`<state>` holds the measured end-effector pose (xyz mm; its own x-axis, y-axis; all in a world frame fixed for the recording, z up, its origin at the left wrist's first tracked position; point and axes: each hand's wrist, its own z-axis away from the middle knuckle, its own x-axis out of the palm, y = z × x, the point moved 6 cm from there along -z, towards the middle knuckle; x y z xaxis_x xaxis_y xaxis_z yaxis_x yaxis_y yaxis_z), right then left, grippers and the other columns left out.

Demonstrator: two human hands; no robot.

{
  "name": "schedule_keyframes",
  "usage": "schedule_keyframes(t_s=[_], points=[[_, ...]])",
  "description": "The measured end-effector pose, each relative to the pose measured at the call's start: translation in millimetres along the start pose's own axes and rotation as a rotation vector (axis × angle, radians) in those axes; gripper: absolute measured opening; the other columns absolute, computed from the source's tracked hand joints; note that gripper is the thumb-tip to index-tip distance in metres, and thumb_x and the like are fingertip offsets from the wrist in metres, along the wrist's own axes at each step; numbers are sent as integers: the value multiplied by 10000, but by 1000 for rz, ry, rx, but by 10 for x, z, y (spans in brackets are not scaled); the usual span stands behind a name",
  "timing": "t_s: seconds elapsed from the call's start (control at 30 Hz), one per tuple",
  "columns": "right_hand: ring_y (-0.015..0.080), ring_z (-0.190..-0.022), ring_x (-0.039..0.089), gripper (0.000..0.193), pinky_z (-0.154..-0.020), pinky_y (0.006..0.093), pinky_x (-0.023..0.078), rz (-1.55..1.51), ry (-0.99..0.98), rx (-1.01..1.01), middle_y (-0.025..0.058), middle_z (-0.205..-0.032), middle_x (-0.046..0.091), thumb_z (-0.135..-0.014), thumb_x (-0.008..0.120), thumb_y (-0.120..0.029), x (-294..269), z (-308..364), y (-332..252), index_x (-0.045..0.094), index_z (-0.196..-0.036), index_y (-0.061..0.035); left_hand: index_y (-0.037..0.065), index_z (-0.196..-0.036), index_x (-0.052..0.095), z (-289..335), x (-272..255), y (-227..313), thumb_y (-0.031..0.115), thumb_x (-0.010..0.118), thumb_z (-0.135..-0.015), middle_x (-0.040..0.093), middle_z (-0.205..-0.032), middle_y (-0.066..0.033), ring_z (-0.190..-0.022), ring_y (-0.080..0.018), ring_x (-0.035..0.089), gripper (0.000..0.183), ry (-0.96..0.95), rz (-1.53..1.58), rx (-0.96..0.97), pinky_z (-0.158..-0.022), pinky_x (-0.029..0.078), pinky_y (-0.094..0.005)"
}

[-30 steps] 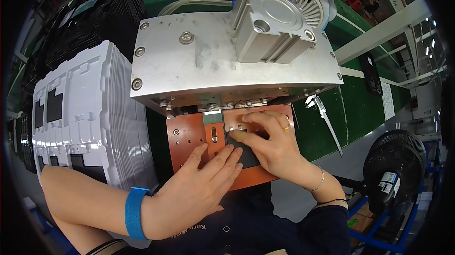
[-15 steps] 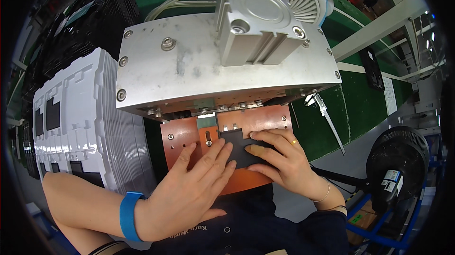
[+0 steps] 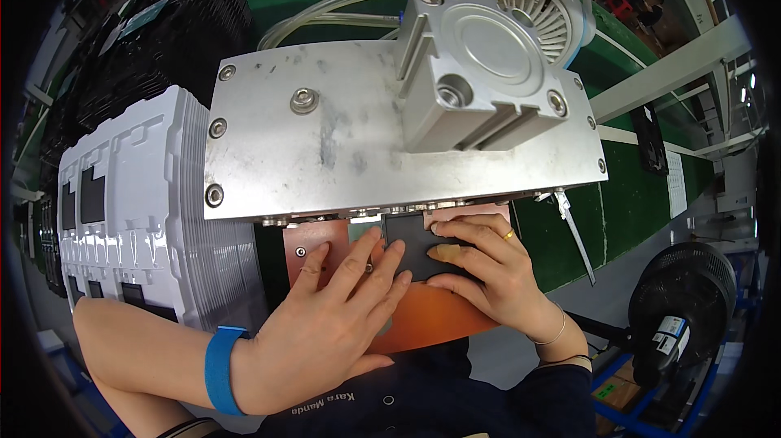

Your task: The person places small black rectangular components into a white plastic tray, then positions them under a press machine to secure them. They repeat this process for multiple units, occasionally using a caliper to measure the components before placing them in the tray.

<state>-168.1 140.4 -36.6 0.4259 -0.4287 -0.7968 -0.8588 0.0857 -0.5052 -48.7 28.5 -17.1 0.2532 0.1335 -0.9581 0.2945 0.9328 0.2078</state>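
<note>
Below the front edge of a metal press head (image 3: 366,153), a dark grey flat piece (image 3: 404,244) lies on a copper-coloured base plate (image 3: 443,312). My left hand (image 3: 329,304) rests with fingers spread over the plate's left part, fingertips at the piece's left edge; it grips nothing. From the other side my right hand (image 3: 488,271) holds the piece's right end, curved fingers on top and thumb along the near edge. The piece's far end is hidden beneath the press head. An air cylinder (image 3: 488,72) stands on top of the press.
White plastic trays (image 3: 130,194) are stacked at left, with black trays (image 3: 154,31) behind. A caliper (image 3: 578,239) lies on the green table (image 3: 545,251) at right. A white fan (image 3: 537,11) stands behind the press, a black fan (image 3: 679,292) at lower right.
My view has shifted, so the press head appears lower and covers the piece's far edge and more of the base plate. Both hands keep nearly the same places on the piece and plate.
</note>
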Motion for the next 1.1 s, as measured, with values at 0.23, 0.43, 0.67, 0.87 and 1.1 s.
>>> schedule_keyframes(t_s=[0.23,0.43,0.67,0.87,1.1], points=[[265,-1031,571,314,-852,352,494,-14,-9,6,90,-1121,633,-686,799,-196,8,-7,10,686,-940,-51,36,-1340,510,6,2,-19,570,653,-780,372,-1460,-213,-1398,-421,274,787,-7,45,-14,-997,435,-544],[259,-1028,570,320,-852,351,491,4,-13,17,88,-1126,633,-678,801,-197,0,-5,17,681,-937,-53,49,-1341,514,-27,11,-42,563,647,-786,371,-1468,-197,-1410,-414,260,768,-36,51,-7,-1017,413,-550],[254,-1025,571,321,-855,349,487,-11,-29,11,83,-1128,632,-679,799,-204,12,-16,15,678,-935,-55,56,-1346,511,7,17,-32,567,639,-791,365,-1475,-188,-1423,-408,235,765,-49,66,-31,-1033,390,-562],[256,-1018,571,317,-853,349,487,-17,-32,13,80,-1120,632,-676,801,-203,6,-29,26,677,-930,-59,58,-1344,512,-9,22,-52,566,640,-793,368,-1474,-184,-1423,-407,235,761,-49,78,-28,-1031,391,-564],[269,-1018,557,316,-855,357,479,-47,-29,12,78,-1137,619,-683,800,-187,11,-36,16,671,-942,-60,45,-1332,517,4,-3,-27,551,647,-794,385,-1455,-189,-1399,-404,280,750,-27,54,-24,-1010,417,-547]])
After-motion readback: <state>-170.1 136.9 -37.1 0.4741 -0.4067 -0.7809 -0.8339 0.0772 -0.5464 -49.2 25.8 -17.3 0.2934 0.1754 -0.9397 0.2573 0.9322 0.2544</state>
